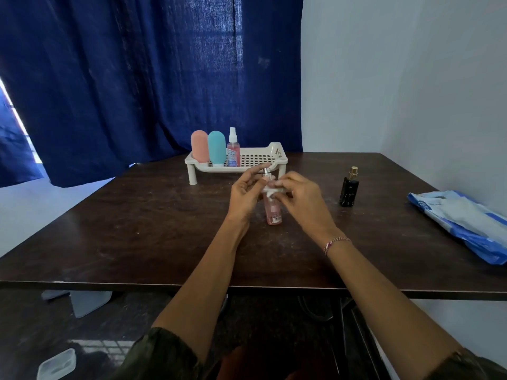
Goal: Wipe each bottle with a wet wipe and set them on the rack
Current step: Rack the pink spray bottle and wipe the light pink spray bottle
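Both curled inward, left hand (244, 194) grips the pink bottle (273, 212) while right hand (303, 198) pinches the wipe (271, 191).

- Five bottles (199, 146) (216, 148) (233, 152) (273, 212) (349, 190) are showing (three are standing on the rack (277, 150)).
- One rack, one wipe (271, 191) and one pack (466, 220) are sitting out.
- Two hands (244, 196) (301, 198) are working.

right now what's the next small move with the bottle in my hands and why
Probably slide the wet wipe down the body of the held spray bottle. The right hand pinches the wipe up by the neck, the left hand grips the bottle near its top, and the pink part below the wipe is uncovered. The rack has free space for it afterwards.
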